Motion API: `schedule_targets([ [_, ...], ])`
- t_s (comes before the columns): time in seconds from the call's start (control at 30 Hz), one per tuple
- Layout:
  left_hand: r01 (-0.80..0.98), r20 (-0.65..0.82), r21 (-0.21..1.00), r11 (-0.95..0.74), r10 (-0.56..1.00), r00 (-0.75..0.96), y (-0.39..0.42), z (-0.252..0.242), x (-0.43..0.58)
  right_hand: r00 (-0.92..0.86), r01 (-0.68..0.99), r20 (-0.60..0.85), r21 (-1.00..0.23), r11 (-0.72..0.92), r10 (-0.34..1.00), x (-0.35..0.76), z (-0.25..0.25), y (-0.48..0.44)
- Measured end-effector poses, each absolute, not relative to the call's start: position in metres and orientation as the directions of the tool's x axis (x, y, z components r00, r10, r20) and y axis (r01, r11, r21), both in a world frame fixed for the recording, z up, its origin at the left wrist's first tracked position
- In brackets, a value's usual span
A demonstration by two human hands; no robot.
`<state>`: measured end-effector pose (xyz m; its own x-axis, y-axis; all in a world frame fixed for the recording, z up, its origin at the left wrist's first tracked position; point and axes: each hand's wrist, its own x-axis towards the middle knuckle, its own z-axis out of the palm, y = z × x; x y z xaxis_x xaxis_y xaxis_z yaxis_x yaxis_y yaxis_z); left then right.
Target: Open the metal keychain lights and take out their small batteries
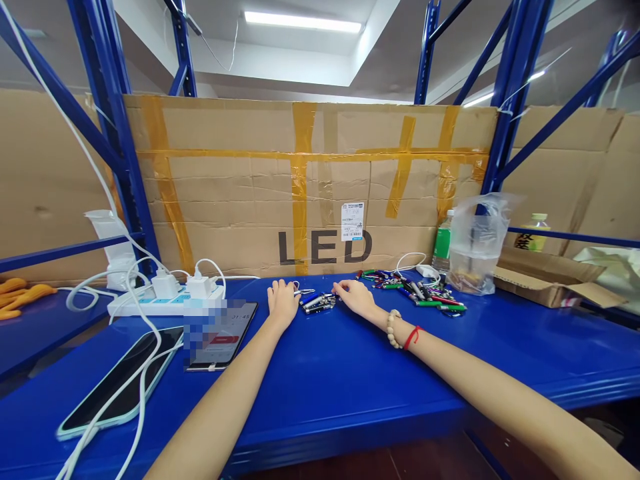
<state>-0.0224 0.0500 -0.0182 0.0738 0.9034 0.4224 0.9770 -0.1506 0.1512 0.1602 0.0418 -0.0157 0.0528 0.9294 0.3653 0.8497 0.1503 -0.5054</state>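
Observation:
On the blue shelf surface, a small group of pens (319,304) lies between my two hands. At its left side, my left hand (283,304) is closed, and a slim silver and dark pen (305,291) sticks out from its fingertips. My right hand (356,297) rests at the group's right edge with fingers pinched together; whatever is in them is too small to make out. A larger heap of mixed pens (425,291), several with green or red parts, spreads behind and to the right of my right hand.
On the left lie two phones (123,380) (227,337) and a white power strip (145,304) with chargers and cables. At the right stand a green-labelled bottle (443,243), a clear plastic bag (477,250) and an open cardboard box (550,273). A large LED carton (240,193) forms the back.

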Motion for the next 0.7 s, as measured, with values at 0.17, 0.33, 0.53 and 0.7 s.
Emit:
schedule_targets([
  [0.17,0.963,0.401,0.186,-0.194,0.91,0.106,0.052,-0.02,-0.021,0.025,0.813,0.408,-0.539,0.219,0.913,0.159,-0.014,0.041],
  [0.33,0.922,0.494,0.329,-0.203,0.869,0.015,0.054,-0.017,-0.016,0.046,0.787,0.451,-0.566,0.246,0.891,0.16,-0.016,0.043],
  [0.53,0.824,0.638,0.343,-0.452,0.755,0.149,0.049,-0.012,-0.005,-0.075,0.663,0.583,-0.577,0.477,0.809,0.156,-0.022,0.05],
  [0.7,0.711,0.701,0.255,-0.655,0.632,0.331,0.041,-0.012,0.004,-0.26,0.56,0.658,-0.493,0.665,0.707,0.15,-0.022,0.046],
])
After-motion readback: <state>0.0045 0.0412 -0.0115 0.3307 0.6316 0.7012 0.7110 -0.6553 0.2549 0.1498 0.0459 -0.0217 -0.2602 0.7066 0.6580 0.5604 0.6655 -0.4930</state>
